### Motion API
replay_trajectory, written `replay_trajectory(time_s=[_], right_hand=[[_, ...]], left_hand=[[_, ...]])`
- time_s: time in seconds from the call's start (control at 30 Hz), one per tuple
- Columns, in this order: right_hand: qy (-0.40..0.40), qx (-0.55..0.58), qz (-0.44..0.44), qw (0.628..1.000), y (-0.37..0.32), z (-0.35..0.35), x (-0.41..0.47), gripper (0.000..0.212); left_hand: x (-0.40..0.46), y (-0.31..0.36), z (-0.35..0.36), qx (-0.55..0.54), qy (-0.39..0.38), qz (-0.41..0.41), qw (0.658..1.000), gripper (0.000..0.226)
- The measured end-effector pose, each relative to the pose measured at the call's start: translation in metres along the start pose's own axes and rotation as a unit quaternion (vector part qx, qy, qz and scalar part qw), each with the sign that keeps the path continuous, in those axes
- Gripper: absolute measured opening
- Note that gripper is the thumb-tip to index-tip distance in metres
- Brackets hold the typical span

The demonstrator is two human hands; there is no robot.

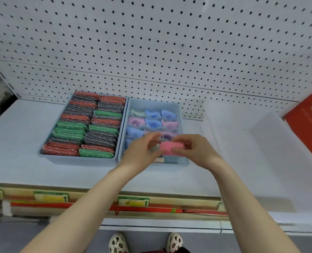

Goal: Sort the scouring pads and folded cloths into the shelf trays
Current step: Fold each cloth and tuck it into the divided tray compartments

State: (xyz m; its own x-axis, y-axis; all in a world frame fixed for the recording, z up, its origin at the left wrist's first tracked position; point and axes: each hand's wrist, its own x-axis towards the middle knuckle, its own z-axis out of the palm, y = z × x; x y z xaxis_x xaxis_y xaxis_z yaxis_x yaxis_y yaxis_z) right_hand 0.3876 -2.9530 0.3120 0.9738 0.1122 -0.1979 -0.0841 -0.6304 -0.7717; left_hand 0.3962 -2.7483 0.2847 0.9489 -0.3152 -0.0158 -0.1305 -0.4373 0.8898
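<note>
Head view: pink cloth [170, 148] in both hands' pinching grip (left hand [139, 152], right hand [194, 150]), above divided tray [178, 106].

arms: bare, no sleeves, no watch/rings seen
shoes [118, 242]: cream clogs w/ cut-out holes, both feet
clothing: dark red bit btwn shoes
</note>
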Motion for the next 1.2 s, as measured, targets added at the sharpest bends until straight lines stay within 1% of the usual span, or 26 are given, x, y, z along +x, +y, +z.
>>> replay_trajectory(time_s=[0.03, 0.07, 0.13, 0.2, 0.27, 0.33, 0.43, 0.53, 0.57, 0.67, 0.7, 0.77, 0.8, 0.87, 0.97, 1.03, 1.1, 1.2], right_hand=[[0.020, -0.094, -0.011, 0.995, 0.004, -0.002, 0.002, 0.023], [0.029, -0.161, -0.026, 0.986, 0.006, -0.003, 0.003, 0.022], [0.016, -0.210, -0.048, 0.976, 0.009, 0.001, 0.005, 0.020], [0.006, -0.240, -0.065, 0.969, 0.011, 0.009, 0.008, 0.017], [0.003, -0.256, -0.072, 0.964, 0.012, 0.014, 0.012, 0.014], [-0.022, -0.284, -0.072, 0.956, 0.013, 0.015, 0.015, 0.014], [-0.067, -0.371, -0.080, 0.923, 0.013, 0.013, 0.022, 0.023], [-0.041, -0.422, -0.116, 0.898, 0.011, 0.016, 0.027, 0.022], [-0.038, -0.435, -0.118, 0.892, 0.010, 0.018, 0.028, 0.025], [-0.063, -0.471, -0.107, 0.873, 0.008, 0.028, 0.029, 0.028], [-0.083, -0.474, -0.103, 0.871, 0.007, 0.028, 0.031, 0.028], [-0.123, -0.452, -0.092, 0.879, 0.004, 0.022, 0.033, 0.028], [-0.133, -0.432, -0.086, 0.888, 0.003, 0.019, 0.034, 0.030], [-0.127, -0.398, -0.084, 0.905, 0.000, 0.015, 0.032, 0.034], [-0.112, -0.431, -0.078, 0.892, -0.004, 0.023, 0.032, 0.025], [-0.131, -0.463, -0.073, 0.874, -0.004, 0.031, 0.036, 0.018], [-0.132, -0.471, -0.071, 0.869, -0.003, 0.035, 0.041, 0.012], [-0.105, -0.479, -0.082, 0.867, 0.004, 0.036, 0.041, 0.015]], left_hand=[[-0.002, -0.007, 0.001, 0.084, 0.008, 0.019, 0.996, 0.044], [-0.004, -0.014, 0.002, 0.151, 0.014, 0.038, 0.988, 0.040], [-0.010, -0.027, 0.003, 0.226, 0.011, 0.068, 0.972, 0.030], [-0.012, -0.036, 0.005, 0.252, 0.010, 0.087, 0.964, 0.023], [-0.011, -0.040, 0.006, 0.259, 0.018, 0.098, 0.961, 0.022], [-0.011, -0.041, 0.007, 0.259, 0.025, 0.106, 0.960, 0.022], [-0.012, -0.042, 0.009, 0.268, 0.035, 0.117, 0.956, 0.022], [-0.012, -0.042, 0.011, 0.289, 0.037, 0.119, 0.949, 0.026], [-0.012, -0.042, 0.012, 0.296, 0.038, 0.118, 0.947, 0.028], [-0.013, -0.042, 0.013, 0.303, 0.037, 0.115, 0.945, 0.029], [-0.013, -0.042, 0.013, 0.305, 0.035, 0.111, 0.945, 0.029], [-0.012, -0.042, 0.013, 0.309, 0.031, 0.106, 0.945, 0.029], [-0.012, -0.042, 0.013, 0.310, 0.029, 0.105, 0.945, 0.030], [-0.010, -0.042, 0.013, 0.312, 0.027, 0.099, 0.945, 0.030], [-0.010, -0.042, 0.014, 0.311, 0.034, 0.100, 0.944, 0.028], [-0.010, -0.042, 0.014, 0.311, 0.040, 0.102, 0.944, 0.026], [-0.010, -0.042, 0.014, 0.307, 0.033, 0.100, 0.946, 0.027], [-0.009, -0.043, 0.013, 0.301, 0.037, 0.097, 0.948, 0.027]])
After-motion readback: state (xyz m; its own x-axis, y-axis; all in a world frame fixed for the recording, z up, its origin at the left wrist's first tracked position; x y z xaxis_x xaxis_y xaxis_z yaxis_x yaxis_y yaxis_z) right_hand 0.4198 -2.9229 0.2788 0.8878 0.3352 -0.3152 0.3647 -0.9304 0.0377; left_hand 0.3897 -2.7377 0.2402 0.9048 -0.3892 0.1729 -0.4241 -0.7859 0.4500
